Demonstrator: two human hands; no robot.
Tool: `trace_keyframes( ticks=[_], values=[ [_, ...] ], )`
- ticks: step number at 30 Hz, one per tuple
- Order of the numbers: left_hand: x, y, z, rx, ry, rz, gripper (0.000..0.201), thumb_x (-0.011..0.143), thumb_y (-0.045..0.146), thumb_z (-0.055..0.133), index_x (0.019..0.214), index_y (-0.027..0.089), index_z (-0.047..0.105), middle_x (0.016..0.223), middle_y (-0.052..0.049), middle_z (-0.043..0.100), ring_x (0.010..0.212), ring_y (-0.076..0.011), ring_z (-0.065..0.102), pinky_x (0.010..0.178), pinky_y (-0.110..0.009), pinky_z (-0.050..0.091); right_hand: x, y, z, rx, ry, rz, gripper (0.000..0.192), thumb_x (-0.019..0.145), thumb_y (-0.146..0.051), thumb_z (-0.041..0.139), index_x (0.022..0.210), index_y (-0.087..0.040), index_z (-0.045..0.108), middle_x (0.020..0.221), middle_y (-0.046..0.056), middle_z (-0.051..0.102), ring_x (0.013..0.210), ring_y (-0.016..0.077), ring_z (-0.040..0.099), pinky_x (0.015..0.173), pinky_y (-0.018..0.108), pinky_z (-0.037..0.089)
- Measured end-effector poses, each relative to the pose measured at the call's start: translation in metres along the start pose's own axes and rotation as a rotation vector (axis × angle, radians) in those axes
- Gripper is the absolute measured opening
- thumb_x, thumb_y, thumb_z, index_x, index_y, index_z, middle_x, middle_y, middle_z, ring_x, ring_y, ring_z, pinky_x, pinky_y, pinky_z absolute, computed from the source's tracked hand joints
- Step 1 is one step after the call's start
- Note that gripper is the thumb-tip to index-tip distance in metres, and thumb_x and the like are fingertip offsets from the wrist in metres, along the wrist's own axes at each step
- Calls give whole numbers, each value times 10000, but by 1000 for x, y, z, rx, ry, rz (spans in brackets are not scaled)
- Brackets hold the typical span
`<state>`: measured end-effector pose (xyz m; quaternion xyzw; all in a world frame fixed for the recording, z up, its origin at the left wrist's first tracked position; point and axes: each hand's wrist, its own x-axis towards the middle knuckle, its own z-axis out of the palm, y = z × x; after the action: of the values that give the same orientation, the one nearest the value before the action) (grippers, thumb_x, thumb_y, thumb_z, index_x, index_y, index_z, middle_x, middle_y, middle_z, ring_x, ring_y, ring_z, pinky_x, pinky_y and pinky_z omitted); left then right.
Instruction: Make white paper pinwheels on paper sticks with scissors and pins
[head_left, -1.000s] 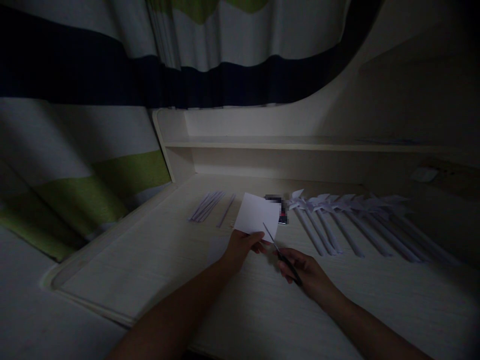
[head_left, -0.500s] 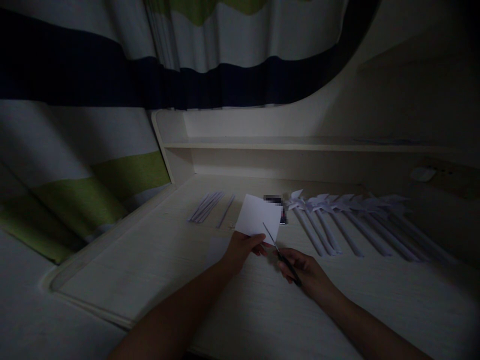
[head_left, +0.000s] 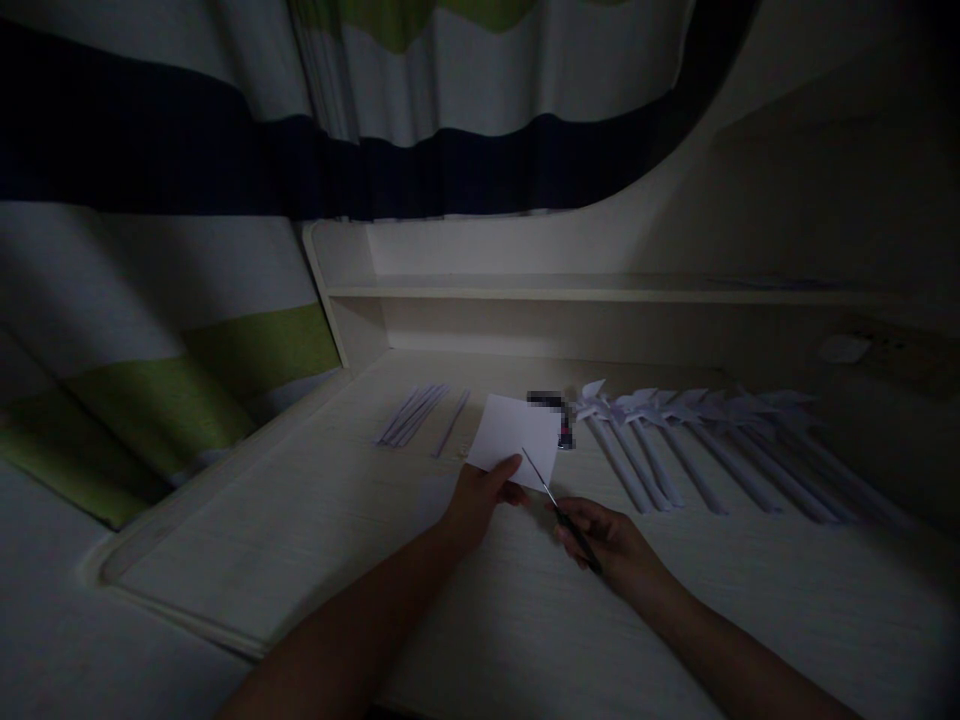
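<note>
My left hand (head_left: pixel 480 498) pinches the paper square (head_left: pixel 517 437) above the bench (head_left: pixel 360 520), at twelve o'clock from it; my right hand (head_left: pixel 611 540) grips scissors (head_left: pixel 559 508). I'd cut slowly, holding the paper taut.

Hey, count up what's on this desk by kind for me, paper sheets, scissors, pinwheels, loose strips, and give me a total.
Square paper sheet, in the left hand: 1
Scissors, in the right hand: 1
Paper pinwheels on sticks, row at right: about 8, they overlap in the dim light
Loose paper strips, far left: about 5, one bundle and one apart
Total: about 15
</note>
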<state>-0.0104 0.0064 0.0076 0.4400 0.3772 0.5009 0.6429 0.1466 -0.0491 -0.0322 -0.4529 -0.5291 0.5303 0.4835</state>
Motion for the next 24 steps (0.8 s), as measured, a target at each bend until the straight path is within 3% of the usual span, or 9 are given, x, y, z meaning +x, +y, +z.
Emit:
trace_keyframes(
  ticks=[12, 24],
  values=[
    [0, 1, 1, -109, -16, -44, 275, 604, 285, 652, 779, 96, 555, 543, 0, 574, 407, -88, 516, 415, -201, 377, -1, -9, 6, 24, -9, 12, 409, 580, -441, 672, 863, -169, 554, 513, -58, 457, 404, 61, 376, 386, 211, 310],
    [2, 0, 0, -69, 0, -55, 296, 602, 289, 654, 800, 85, 573, 529, -14, 590, 410, -105, 537, 405, -198, 377, 0, -1, 3, 1, -29, 8, 367, 627, -398, 646, 898, -167, 559, 493, -67, 441, 383, 49, 352, 376, 198, 275]
  ],
)
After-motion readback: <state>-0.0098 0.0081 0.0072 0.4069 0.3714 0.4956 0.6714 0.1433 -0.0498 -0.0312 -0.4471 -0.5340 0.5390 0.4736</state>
